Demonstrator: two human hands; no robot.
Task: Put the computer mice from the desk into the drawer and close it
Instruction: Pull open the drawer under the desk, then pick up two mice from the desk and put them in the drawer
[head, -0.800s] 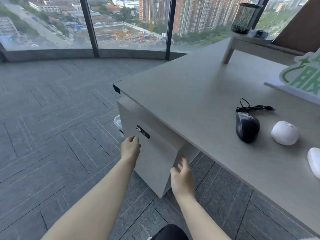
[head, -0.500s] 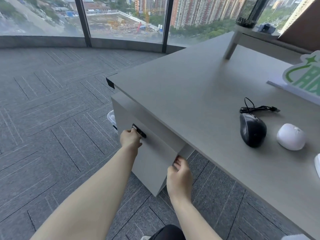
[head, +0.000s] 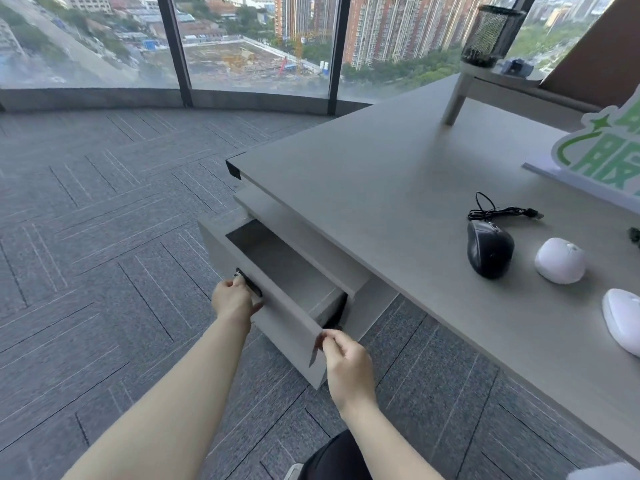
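Head view, left of centre: your left hand (head: 232, 300) is closed on the black lock handle (head: 248, 283) of the drawer (head: 291, 271), a grip that suits drawing the front panel toward you. The drawer stands partly out from under the desk (head: 381, 188), and the grey floor inside it looks bare as far as the opening shows. Just below centre, your right hand (head: 346, 367) pinches the near corner of the drawer front between thumb and fingertips, probably to keep the panel square as it slides. Neither hand holds a mouse, so the loading has not yet begun.

At right of the frame, all three mice lie on the desk top, well apart from the drawer. The black wired mouse (head: 489, 250) is glossy, its bundled cable (head: 498, 212) just behind it. Beside it sits a rounded white mouse (head: 560, 260), and a flatter white mouse (head: 623, 318) lies at the right edge, partly cut off.
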